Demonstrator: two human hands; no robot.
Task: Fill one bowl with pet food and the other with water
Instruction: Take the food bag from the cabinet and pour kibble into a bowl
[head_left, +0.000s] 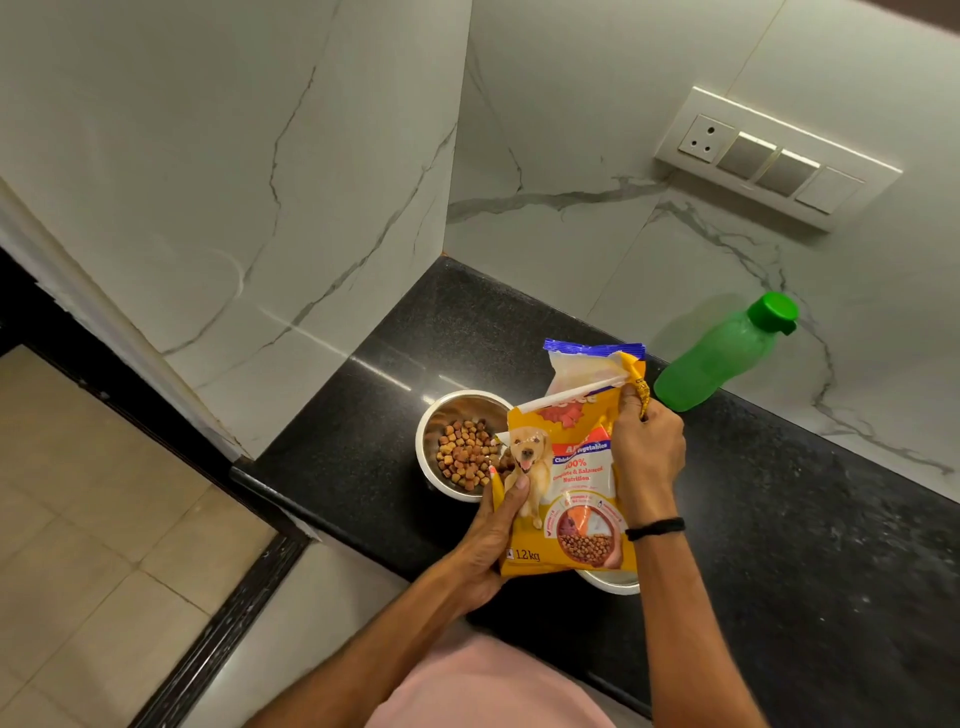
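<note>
Both hands clasp the soft, crinkly food bag (569, 488) near the counter's (779, 519) left edge: left hand (491, 545) closed around its base, right hand (647, 457) pinching its floppy top.

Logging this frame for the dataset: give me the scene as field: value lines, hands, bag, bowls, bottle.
left hand: grips the food bag's lower left edge
right hand: grips the bag's upper right edge
food bag: yellow, top open, held over the counter
far bowl: steel, holds kibble
near bowl: mostly hidden under the bag, contents not visible
bottle: green, cap on, standing on the counter by the wall
task state: food in one bowl; water step cannot be confirmed
</note>
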